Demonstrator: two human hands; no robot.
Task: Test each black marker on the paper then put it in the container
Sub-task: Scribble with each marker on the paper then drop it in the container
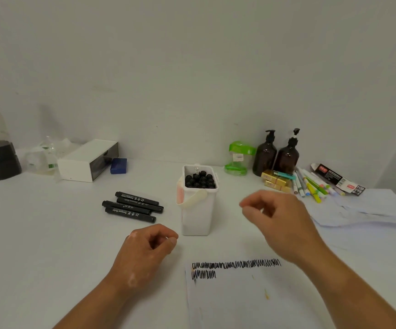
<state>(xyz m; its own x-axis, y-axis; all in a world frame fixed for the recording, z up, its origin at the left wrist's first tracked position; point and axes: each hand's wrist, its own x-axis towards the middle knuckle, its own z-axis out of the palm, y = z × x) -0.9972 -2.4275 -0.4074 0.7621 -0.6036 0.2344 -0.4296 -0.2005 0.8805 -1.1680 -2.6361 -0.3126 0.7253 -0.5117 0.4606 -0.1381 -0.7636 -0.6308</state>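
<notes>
A tall white plastic container [198, 210] with squared sides and a cream band handle hanging down its front stands upright near the middle of the smooth white table [50, 222]. It is packed with capped black markers [200, 179] standing on end, their round tops showing at the rim. Just to its left four more black markers with white printed lettering [133, 206] lie flat, side by side and touching, caps on.

In front of the container lies a white sheet of paper [235, 300], its upper edge crossed by one long row of black zigzag scribble and a shorter row beneath at the left.

The left hand [148, 248] rests on the table beside the container's base, fingers loosely curled with the thumb near the forefinger, holding nothing. The right hand [275, 219] hangs above the table to the container's right, fingers loosely bent and empty.

Against the plain, matte pale wall [192, 67] stand two glossy amber pump bottles [275, 155], a clear jar with a bright green lid [238, 157], a white rectangular box with a dark open front [88, 160] and a small blue block [118, 165]. Pastel pens [311, 186] fan out at the right beside rumpled white sheets [370, 210].
</notes>
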